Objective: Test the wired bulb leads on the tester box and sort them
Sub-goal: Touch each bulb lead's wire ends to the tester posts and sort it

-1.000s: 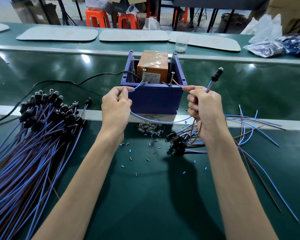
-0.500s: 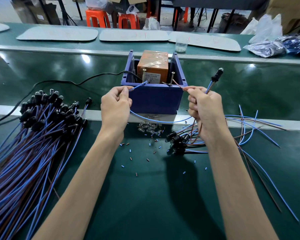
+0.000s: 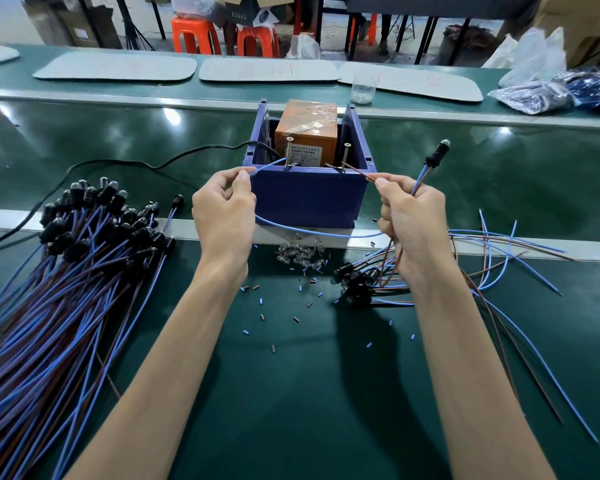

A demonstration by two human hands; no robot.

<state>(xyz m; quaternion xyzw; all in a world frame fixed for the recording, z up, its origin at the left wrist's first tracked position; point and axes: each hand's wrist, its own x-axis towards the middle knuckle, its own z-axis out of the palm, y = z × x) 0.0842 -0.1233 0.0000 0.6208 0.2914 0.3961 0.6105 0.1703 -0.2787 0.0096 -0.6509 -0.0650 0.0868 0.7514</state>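
The blue tester box holds an orange unit and has two upright screws, the left screw and the right screw, at its front rim. My left hand pinches the blue wire, whose tip reaches the left screw. My right hand pinches the brown wire toward the right screw and holds the lead's black bulb socket up to the right. The blue wire sags between both hands in front of the box.
A large bundle of wired sockets lies at the left. A smaller pile of leads lies under my right wrist, with loose wires spreading right. Small glass bulbs and wire snippets sit before the box. A black cable runs left.
The blue wire's tip has shifted slightly near the left screw. Both hands stay almost where they were, holding the same lead.
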